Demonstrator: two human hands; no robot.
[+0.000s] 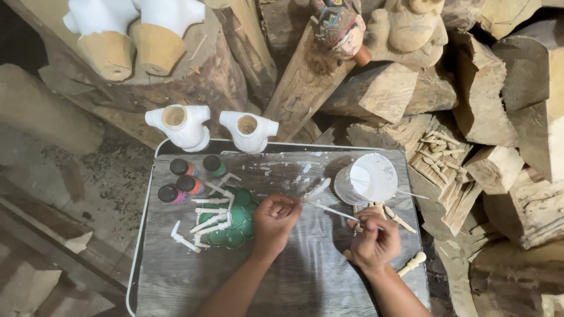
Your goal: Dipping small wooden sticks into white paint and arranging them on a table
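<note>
My left hand [274, 220] is closed on a small white-painted wooden piece over the grey board [294, 282]. A thin brush [332, 210] is gripped in my right hand [375, 240], its tip reaching left to the piece in the other hand. A white paint pot [367, 178] stands just behind my right hand. Left of my left hand, several white-painted sticks [212, 220] lie on a green palette [232, 220]. Bare wooden pegs [405, 223] lie beside my right hand.
Several small paint bottles [187, 176] stand at the board's back left. Two white-painted wooden torsos [214, 126] sit behind the board. Logs and split wood [499, 117] pile up at the back and right, with a painted puppet head [339, 26] and a heap of pegs [437, 152].
</note>
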